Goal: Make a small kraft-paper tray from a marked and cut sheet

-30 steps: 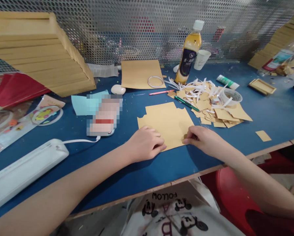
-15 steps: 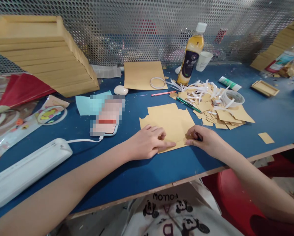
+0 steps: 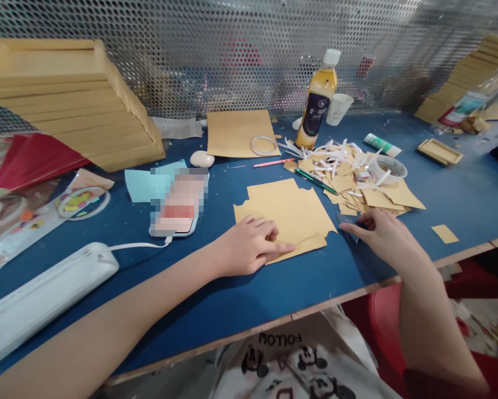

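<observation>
A tan card sheet (image 3: pixel 290 210) with notched corners lies flat on the blue table. My left hand (image 3: pixel 253 244) rests on its lower left part, the index finger stretched along a crease near the front edge and the other fingers curled. To the right of the sheet, my right hand (image 3: pixel 374 227) is low over the table, thumb and fingers closed on a small clear piece (image 3: pixel 349 226). The outline of this piece is hard to make out.
Card scraps and white strips (image 3: pixel 349 172) lie behind my right hand, beside a tape roll (image 3: pixel 392 168). A bottle (image 3: pixel 318 105) and paper cup (image 3: pixel 339 109) stand farther back. On the left are a phone (image 3: pixel 182 199), power strip (image 3: pixel 49 299) and tall tray stack (image 3: pixel 74 111).
My right hand has moved right, off the sheet's right edge, uncovering its notched corner. My left hand stays on the sheet. The view has shifted slightly.
</observation>
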Tool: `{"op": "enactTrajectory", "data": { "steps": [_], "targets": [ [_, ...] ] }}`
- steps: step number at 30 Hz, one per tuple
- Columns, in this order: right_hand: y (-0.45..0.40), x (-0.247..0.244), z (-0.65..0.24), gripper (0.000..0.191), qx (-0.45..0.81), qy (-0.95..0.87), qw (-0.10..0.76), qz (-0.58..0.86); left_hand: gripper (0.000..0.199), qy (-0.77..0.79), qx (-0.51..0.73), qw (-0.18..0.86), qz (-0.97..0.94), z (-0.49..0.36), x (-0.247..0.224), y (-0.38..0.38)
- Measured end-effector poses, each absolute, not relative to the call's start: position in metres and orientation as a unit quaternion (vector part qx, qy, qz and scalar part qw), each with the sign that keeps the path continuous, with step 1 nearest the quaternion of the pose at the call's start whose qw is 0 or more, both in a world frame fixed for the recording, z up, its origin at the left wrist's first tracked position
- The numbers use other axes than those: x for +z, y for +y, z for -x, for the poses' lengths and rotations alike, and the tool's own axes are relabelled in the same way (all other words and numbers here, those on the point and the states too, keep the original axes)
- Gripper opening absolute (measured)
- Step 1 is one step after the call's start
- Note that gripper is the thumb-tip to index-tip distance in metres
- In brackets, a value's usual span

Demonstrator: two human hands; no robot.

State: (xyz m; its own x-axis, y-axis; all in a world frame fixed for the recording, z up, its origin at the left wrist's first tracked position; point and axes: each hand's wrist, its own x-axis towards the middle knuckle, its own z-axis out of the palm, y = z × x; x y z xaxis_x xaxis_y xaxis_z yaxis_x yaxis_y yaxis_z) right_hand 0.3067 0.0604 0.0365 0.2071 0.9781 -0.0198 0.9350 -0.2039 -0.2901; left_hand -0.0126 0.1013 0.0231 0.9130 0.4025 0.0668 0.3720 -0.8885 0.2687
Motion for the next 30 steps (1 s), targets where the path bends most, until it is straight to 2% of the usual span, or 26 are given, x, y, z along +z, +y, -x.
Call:
{"op": "enactTrajectory", "data": {
  "steps": [5, 8, 12, 14, 15, 19, 26, 30],
  "targets": [
    [0.073, 0.034, -0.303, 0.045, 0.158, -0.594, 0.114, 0.78, 0.046, 0.196, 0.061, 0.125, -0.971, 0.014, 0.023, 0.101],
    [0.074, 0.033, -0.301, 0.034, 0.231, -0.586, 0.183, 0.755, 0.049, 0.196, 0.055, 0.125, -0.971, 0.014, 0.023, 0.101],
    [0.058, 0.038, -0.28, 0.038, 0.274, -0.588, 0.288, 0.704, 0.047, 0.193, 0.055, 0.122, -0.972, 0.014, 0.023, 0.101],
    [0.042, 0.042, -0.26, 0.033, 0.298, -0.583, 0.325, 0.682, 0.046, 0.19, 0.059, 0.121, -0.973, 0.015, 0.023, 0.102],
    [0.034, 0.043, -0.248, 0.027, 0.331, -0.579, 0.329, 0.668, 0.046, 0.188, 0.06, 0.119, -0.973, 0.015, 0.022, 0.102],
    [0.009, 0.038, -0.199, 0.018, 0.446, -0.626, 0.257, 0.586, 0.044, 0.185, 0.061, 0.118, -0.974, 0.016, 0.02, 0.103],
    [0.011, 0.025, -0.163, 0.01, 0.412, -0.634, 0.265, 0.599, 0.027, 0.189, 0.07, 0.114, -0.973, 0.015, 0.022, 0.102],
    [0.011, 0.025, -0.163, 0.008, 0.402, -0.626, 0.283, 0.605, 0.028, 0.187, 0.073, 0.111, -0.973, 0.015, 0.022, 0.102]
  ]
}}
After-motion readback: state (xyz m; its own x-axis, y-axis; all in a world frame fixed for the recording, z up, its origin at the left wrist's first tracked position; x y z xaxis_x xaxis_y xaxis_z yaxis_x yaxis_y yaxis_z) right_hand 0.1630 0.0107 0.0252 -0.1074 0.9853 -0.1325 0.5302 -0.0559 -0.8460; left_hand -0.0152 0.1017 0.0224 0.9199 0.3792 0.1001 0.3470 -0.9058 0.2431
